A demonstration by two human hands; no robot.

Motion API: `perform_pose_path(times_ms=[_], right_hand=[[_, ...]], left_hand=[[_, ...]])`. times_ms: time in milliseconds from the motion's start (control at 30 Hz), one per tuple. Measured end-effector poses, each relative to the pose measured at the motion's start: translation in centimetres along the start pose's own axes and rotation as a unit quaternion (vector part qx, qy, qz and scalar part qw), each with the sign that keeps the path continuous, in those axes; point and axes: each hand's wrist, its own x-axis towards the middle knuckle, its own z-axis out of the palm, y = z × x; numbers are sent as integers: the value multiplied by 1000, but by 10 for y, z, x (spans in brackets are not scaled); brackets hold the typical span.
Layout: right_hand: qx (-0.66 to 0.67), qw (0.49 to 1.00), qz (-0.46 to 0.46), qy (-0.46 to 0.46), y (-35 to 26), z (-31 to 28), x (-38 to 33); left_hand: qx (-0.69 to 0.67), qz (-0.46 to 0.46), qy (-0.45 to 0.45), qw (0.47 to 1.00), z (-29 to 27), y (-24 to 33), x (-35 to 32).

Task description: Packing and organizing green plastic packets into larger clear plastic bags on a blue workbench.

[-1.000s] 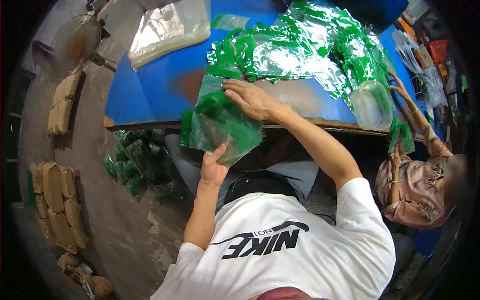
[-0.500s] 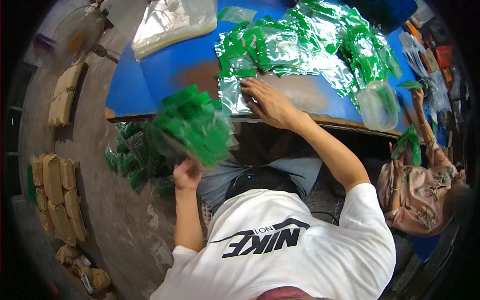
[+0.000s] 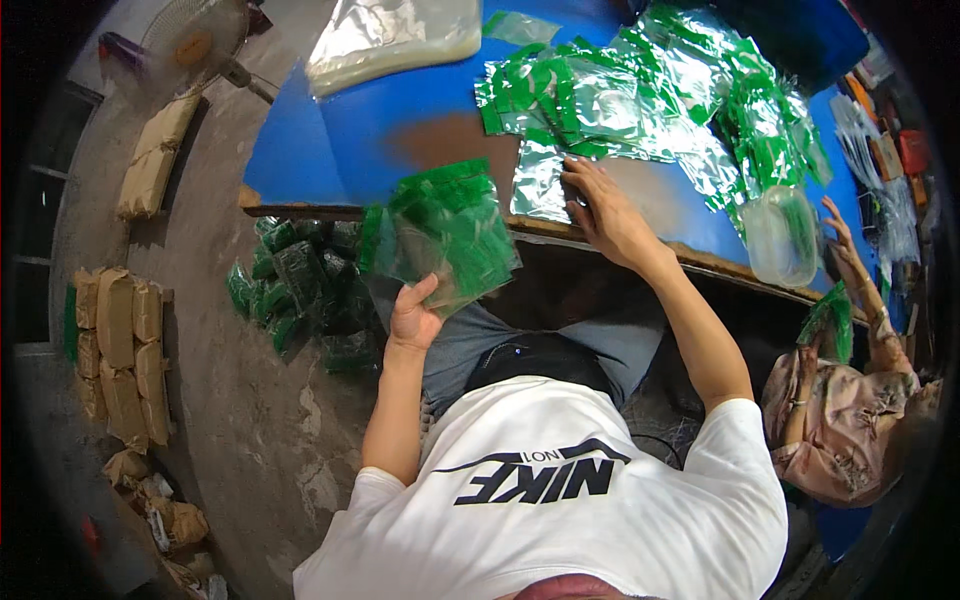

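Left hand: closed in a pinch, thumb uppermost, on the near edge of the fanned sheaf.
Fanned sheaf: green-and-clear packets, spread ahead and to the right of the left hand.
Right hand: fingers extended, thumb apart, no grip visible; its fingertips lay at the single packet's right side.
Single packet: flat on the blue table, just left of the right fingertips.
Packet pile: overlapped heap beyond the right hand.
Feel: the shiny film looked light, limp and slippery, hard to break but easy to crease; fanned layers could probably slide apart.
Hold: the sheaf seemed best pinched where its layers overlapped; the single packet, by an edge.
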Motion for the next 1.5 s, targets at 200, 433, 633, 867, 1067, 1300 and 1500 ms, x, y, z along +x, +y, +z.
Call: perform_pose_path(times_ms=[200, 433, 633, 867, 1067, 1300, 1500], right_hand=[[58, 995, -82, -23, -5, 14, 16], [150, 980, -70, -115, -22, -7, 47], [-115, 993, 16, 17, 128, -77, 101], [-135, 976, 105, -136, 103, -96, 123], [-211, 956, -158, -132, 124, -84, 146], [-136, 980, 42, -139, 101, -107, 145], [361, 912, 194, -4, 72, -112, 93]], left_hand=[[-22, -45, -40, 998, 6, 1, 9], [57, -49, -19, 997, 33, 5, 6], [46, -59, -31, 997, 38, -19, 22], [48, -46, -30, 997, 42, -16, 12], [52, -64, -19, 996, 56, -22, 14], [43, -47, 2, 998, 58, -27, 9], [70, -31, 10, 997, 53, -27, 13]])
